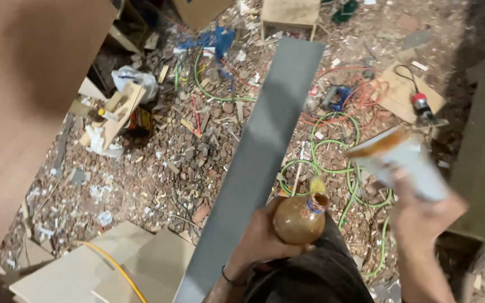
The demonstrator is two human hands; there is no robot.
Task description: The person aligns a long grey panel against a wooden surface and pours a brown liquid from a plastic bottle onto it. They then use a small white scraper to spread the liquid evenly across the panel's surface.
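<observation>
My left hand [262,238] grips a round brown glue-stained bottle [300,217] with a yellow nozzle, tilted toward the right, just beside a long grey board [265,151] that runs from the bottom middle up toward the top. My right hand [422,216] is raised at the right and holds a pale, glue-smeared container [402,160], blurred by motion. The two hands are apart, with the bottle's nozzle pointing toward the container.
The floor is covered in wood chips and scraps. A green hose [338,163] and orange cable [360,92] lie coiled at the right. A large brown panel [23,112] stands at the left, pale boards [119,269] with a yellow cable lie bottom left, and a small wooden stool [290,14] stands at the top.
</observation>
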